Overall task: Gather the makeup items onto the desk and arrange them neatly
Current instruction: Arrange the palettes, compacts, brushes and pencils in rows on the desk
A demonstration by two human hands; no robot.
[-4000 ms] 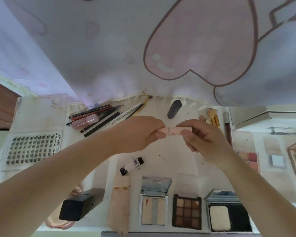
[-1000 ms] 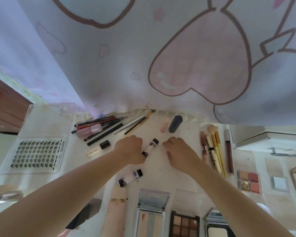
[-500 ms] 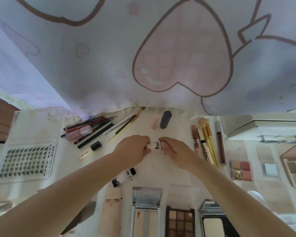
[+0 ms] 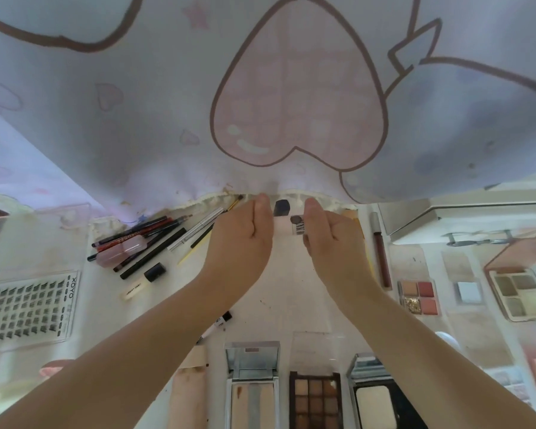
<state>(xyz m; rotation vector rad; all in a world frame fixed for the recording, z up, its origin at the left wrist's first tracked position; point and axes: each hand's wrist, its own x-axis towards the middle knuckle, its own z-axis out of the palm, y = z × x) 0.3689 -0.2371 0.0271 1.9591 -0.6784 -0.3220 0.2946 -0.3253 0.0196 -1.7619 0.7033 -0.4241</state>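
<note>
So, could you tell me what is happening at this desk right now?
A person is tidying makeup on a white desk. Both hands reach to the far edge: the right hand has its grip on a small white tube with a dark cap, beside a dark blue lipstick case, while the left hand is open alongside. Pencils lie grouped at left, palettes lined along the near edge.

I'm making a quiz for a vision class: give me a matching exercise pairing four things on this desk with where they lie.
Things:
1. lash tray
2. brown palette
3. dark cap
4. lip gloss tube

Places:
A. far edge of the desk, seen between the two hands
B. far left of the desk
C. just right of the right hand
D. near edge, between two open compacts

Pairs: 1-B, 2-D, 3-A, 4-C
</note>
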